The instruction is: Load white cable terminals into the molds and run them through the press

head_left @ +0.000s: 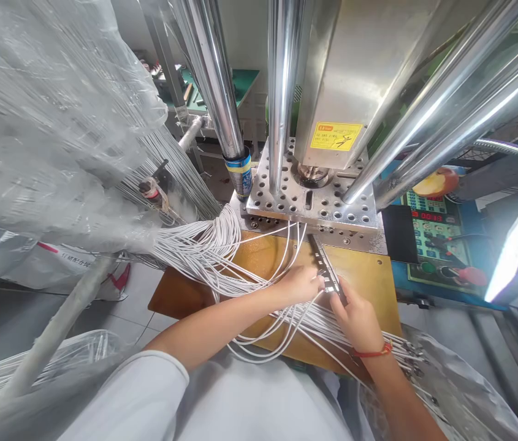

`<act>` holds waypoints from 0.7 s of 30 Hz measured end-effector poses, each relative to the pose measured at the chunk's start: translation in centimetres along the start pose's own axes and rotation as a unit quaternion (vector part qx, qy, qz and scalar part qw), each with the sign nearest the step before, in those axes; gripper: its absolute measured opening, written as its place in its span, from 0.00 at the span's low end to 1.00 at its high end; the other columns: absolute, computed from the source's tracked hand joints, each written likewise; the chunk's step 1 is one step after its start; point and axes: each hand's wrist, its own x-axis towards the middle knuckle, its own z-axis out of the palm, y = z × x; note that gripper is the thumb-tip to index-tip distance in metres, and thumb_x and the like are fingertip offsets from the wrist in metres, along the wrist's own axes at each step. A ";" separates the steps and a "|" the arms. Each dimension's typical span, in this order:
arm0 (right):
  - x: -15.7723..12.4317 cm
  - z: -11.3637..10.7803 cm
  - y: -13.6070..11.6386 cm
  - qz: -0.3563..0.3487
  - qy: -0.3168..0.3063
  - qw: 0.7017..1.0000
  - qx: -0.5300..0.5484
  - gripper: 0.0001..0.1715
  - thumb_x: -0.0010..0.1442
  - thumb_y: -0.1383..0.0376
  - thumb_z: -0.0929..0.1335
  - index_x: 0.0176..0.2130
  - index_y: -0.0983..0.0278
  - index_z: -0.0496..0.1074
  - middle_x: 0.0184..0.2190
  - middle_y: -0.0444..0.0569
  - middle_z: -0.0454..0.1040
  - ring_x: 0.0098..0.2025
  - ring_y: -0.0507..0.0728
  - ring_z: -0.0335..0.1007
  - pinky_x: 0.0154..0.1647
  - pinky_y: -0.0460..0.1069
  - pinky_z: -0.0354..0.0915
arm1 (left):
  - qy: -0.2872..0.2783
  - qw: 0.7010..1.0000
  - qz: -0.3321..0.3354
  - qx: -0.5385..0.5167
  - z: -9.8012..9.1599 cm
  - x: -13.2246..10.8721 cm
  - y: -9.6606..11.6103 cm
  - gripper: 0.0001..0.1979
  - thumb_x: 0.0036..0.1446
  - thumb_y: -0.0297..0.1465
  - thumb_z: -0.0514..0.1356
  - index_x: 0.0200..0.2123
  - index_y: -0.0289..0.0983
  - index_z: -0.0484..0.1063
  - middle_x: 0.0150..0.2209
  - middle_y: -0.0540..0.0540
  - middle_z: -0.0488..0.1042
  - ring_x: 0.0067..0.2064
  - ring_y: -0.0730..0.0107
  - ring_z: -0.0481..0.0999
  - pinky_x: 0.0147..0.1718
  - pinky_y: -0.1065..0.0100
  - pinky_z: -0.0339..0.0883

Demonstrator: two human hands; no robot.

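Polished steel columns [213, 73] rise from a perforated metal plate [314, 199] at the back of the press, with a yellow warning label [336, 135] stuck on the grey housing above it. Below the plate lies a tan worktop [373, 275], and to the right stands a control panel [428, 236] with green buttons and a red digit display. A bright lamp [514, 248] glares at the far right edge.

White cables [203, 248] pour in a thick bundle from the left, out of a crumpled clear plastic bag [56, 122], and fan across the worktop. Some loop up toward the plate, others run down to the right past the person's wrist.

A narrow dark metal strip [325, 269] lies slantwise on the worktop, running from just below the plate down to the hands. The left hand [298, 285] rests on the fanned cables, its fingertips pinched at the strip's near part, apparently on a cable end; the exact grip is too small to make out. The right hand [360, 318] is curled over the strip's lower end, fingers closed around it, with cables passing under the palm. A red cord bracelet [373, 352] circles the right wrist. White sleeves [148, 386] cover the person's upper arms.
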 end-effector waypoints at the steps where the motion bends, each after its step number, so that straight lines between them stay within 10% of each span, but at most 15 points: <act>1: 0.0 -0.1 0.0 0.005 -0.002 1.000 0.013 0.23 0.55 0.61 0.57 0.48 0.66 0.64 0.26 0.47 0.71 0.20 0.49 0.61 0.25 0.43 0.57 | 0.028 0.999 0.006 0.020 -0.4 -0.1 0.1 0.14 0.55 0.36 0.45 0.31 0.35 0.66 0.26 0.48 0.69 0.28 0.73 0.68 0.28 0.72 0.61; 5: -0.1 -0.7 0.1 0.021 -0.015 0.999 0.042 0.22 0.55 0.62 0.58 0.48 0.64 0.65 0.25 0.45 0.71 0.18 0.48 0.58 0.25 0.42 0.57 | 0.111 0.993 -0.018 0.032 -1.4 0.0 -0.1 0.15 0.57 0.39 0.43 0.36 0.36 0.61 0.29 0.48 0.68 0.30 0.73 0.66 0.30 0.72 0.60; 21: -0.1 -0.7 0.3 0.055 -0.030 0.996 0.069 0.22 0.54 0.60 0.58 0.46 0.64 0.66 0.17 0.41 0.63 0.14 0.47 0.50 0.21 0.43 0.53 | -0.019 0.985 -0.145 -0.090 -0.4 3.0 -1.4 0.17 0.54 0.39 0.47 0.31 0.34 0.69 0.14 0.55 0.59 0.15 0.82 0.56 0.18 0.77 0.54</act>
